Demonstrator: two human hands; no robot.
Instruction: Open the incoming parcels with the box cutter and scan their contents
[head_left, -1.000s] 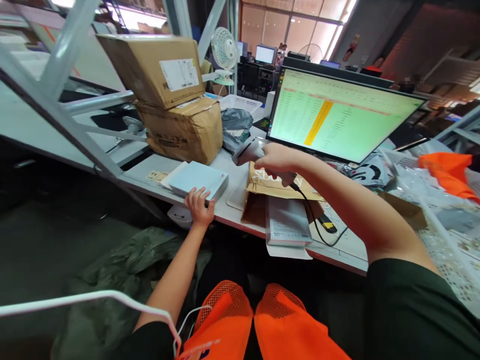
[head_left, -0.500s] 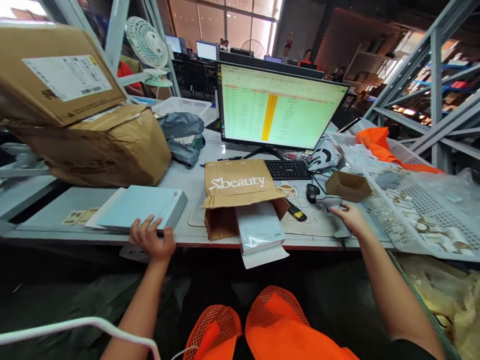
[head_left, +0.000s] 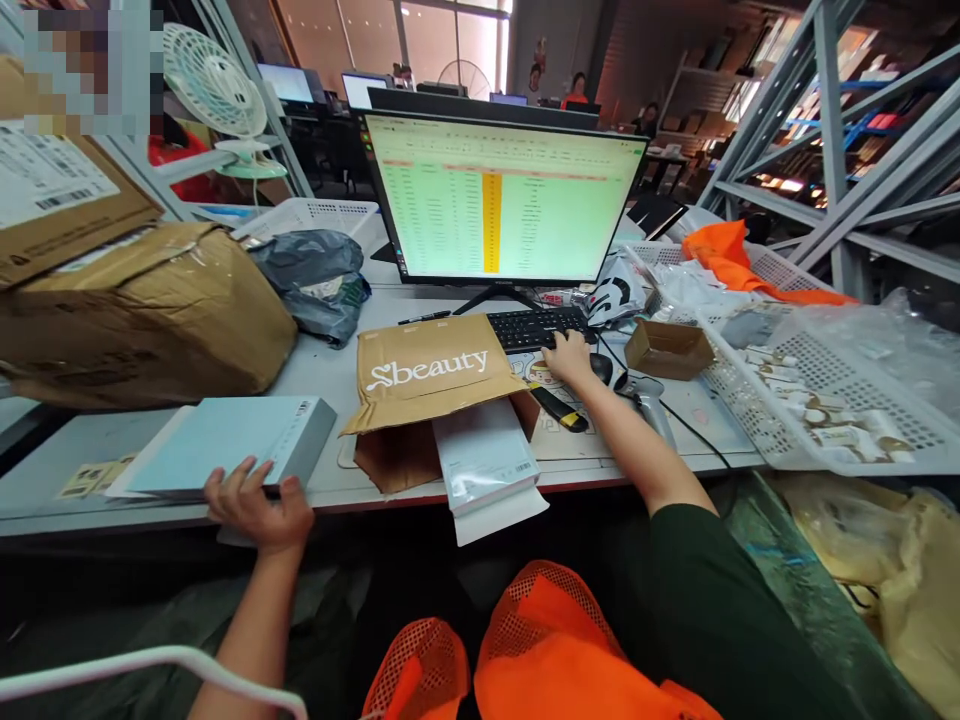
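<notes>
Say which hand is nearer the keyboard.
Right. The right hand is at the keyboard's near edge, toward its right end. The left hand is well to the left, at the pale blue box, with the cardboard box between.

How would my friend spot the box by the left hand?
Find the big screen, then the open brown carton in front. Left of that, by the left hand, lies the pale blue box. A similar box pokes from the carton; this one doesn't.

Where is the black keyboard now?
In the head view, the keyboard lies just right of centre, in front of the monitor, with the right hand at its near edge.
</notes>
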